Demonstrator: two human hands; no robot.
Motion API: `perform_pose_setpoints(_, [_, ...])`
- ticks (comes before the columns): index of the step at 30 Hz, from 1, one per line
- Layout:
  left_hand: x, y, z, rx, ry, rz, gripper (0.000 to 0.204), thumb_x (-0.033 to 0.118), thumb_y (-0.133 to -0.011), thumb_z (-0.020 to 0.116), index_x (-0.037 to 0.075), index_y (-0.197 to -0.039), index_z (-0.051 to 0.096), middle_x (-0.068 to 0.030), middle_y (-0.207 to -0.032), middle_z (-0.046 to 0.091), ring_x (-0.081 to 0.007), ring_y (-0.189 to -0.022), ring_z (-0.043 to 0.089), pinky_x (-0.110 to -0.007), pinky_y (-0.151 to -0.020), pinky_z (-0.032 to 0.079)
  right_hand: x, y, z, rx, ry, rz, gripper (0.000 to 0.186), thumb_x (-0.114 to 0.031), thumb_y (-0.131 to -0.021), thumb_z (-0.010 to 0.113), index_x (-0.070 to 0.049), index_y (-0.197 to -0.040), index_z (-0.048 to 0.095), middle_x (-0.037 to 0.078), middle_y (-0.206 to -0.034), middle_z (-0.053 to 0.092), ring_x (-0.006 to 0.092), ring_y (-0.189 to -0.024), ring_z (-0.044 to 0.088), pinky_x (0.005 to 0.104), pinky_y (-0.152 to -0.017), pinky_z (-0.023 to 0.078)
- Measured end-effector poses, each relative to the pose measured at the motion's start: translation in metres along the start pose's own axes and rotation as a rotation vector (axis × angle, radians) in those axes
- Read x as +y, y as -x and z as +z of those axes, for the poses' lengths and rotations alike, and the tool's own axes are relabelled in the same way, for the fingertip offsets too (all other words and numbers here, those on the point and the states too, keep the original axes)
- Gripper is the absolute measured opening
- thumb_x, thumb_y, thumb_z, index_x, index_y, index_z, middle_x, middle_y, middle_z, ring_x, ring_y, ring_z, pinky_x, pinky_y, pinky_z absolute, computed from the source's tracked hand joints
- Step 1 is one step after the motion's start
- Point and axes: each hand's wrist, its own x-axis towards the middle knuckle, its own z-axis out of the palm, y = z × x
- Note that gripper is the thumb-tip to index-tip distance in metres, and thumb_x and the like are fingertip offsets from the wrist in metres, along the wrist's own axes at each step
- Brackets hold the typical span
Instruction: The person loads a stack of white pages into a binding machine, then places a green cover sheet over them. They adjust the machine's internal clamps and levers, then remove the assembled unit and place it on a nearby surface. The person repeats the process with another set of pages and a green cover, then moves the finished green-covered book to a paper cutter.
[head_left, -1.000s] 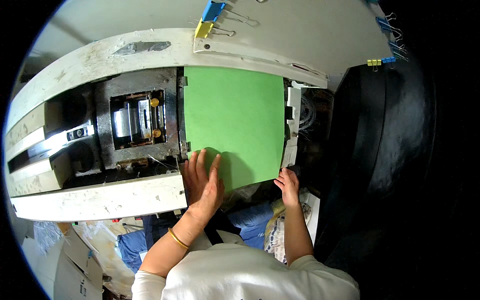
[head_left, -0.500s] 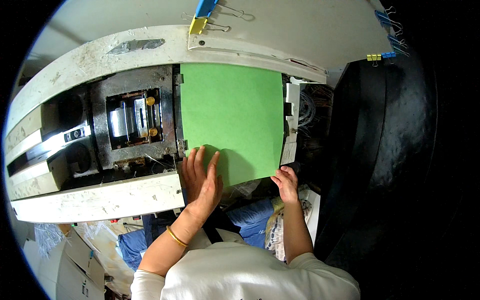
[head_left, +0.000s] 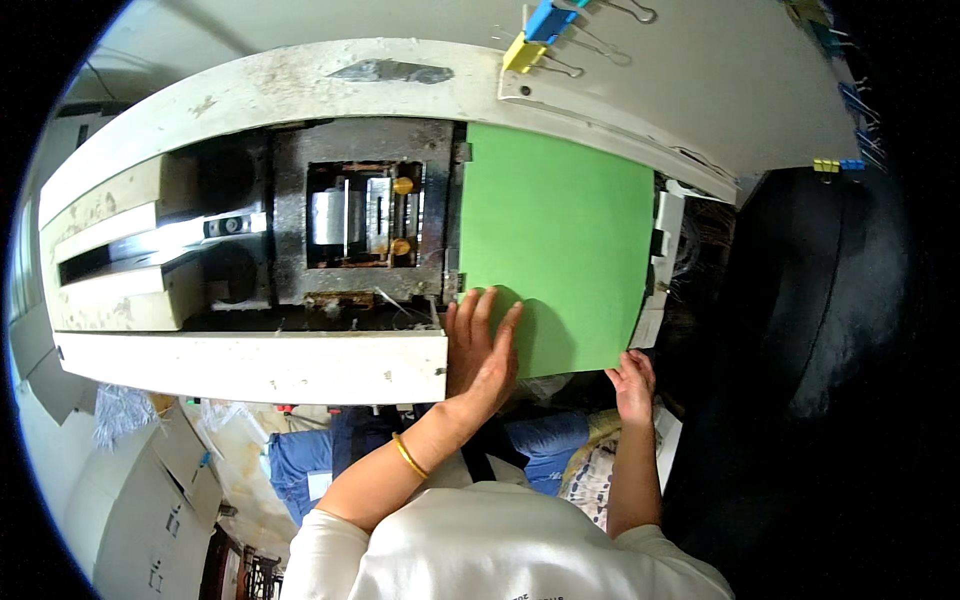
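A large green sheet (head_left: 560, 245), paper or card, lies flat across the bed of a machine. My left hand (head_left: 483, 340) rests at its near left corner, fingers stretched out and pointing away from me, fingertips over the sheet's edge. At the near right corner my right hand (head_left: 634, 383) pinches the sheet's edge between thumb and fingers. Left of the sheet, a dark metal frame (head_left: 290, 220) surrounds an opening with a shiny roller (head_left: 330, 217) and two brass knobs. Whether more sheets lie under the top one is hidden.
Off-white machine rails run along the far side (head_left: 240, 95) and near side (head_left: 250, 368). A pale panel (head_left: 700, 80) rises at the back, with blue and yellow binder clips (head_left: 527, 45). To the right stands a large black surface (head_left: 800, 320). Blue cloth (head_left: 545, 440) hangs below the bed.
The whole view has swung left, so the machine, sheet and arms appear farther right in the picture. Both hands keep the same places at the sheet's near corners.
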Motion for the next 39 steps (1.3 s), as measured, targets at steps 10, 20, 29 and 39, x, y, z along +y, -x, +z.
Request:
perform_pose_setpoints(10, [0.001,-0.003,-0.007,-0.006,0.015,0.007,0.059,0.006,-0.075,0.064,0.007,-0.133,0.049,-0.0233,-0.140,0.035,-0.0435,-0.133,0.029,-0.056,-0.111,0.023,-0.003,0.000,0.006,-0.025,-0.011,-0.003,0.015,-0.006,-0.092,0.061,-0.009,-0.104,0.054,0.006,-0.104,0.062,0.0211,-0.097,0.063,0.0422,-0.084,0.055])
perform_pose_setpoints(20, [0.000,-0.003,-0.007,0.006,0.052,0.005,0.062,0.005,-0.072,0.065,0.008,-0.132,0.049,-0.0219,-0.139,0.036,-0.0419,-0.131,0.031,-0.056,-0.110,0.024,-0.001,0.002,0.004,-0.030,-0.017,-0.009,0.017,-0.003,-0.092,0.060,-0.008,-0.105,0.052,0.008,-0.104,0.061,0.0230,-0.097,0.062,0.0440,-0.084,0.056])
perform_pose_setpoints(29, [-0.002,-0.002,-0.006,-0.002,0.033,0.009,0.062,0.006,-0.072,0.065,0.008,-0.132,0.049,-0.0210,-0.139,0.036,-0.0410,-0.131,0.031,-0.056,-0.111,0.023,-0.004,0.004,0.006,-0.003,-0.013,0.022,0.017,-0.005,-0.092,0.060,-0.008,-0.105,0.051,0.008,-0.104,0.061,0.0236,-0.098,0.062,0.0462,-0.088,0.054])
perform_pose_setpoints(39, [-0.001,-0.003,-0.011,-0.014,0.000,0.023,0.063,0.009,-0.071,0.066,0.011,-0.131,0.051,-0.0181,-0.140,0.038,-0.0391,-0.133,0.030,-0.055,-0.111,0.020,0.003,0.004,0.004,0.020,-0.022,0.047,0.017,-0.011,-0.093,0.060,-0.011,-0.106,0.051,0.008,-0.104,0.063,0.0249,-0.098,0.063,0.0484,-0.090,0.051])
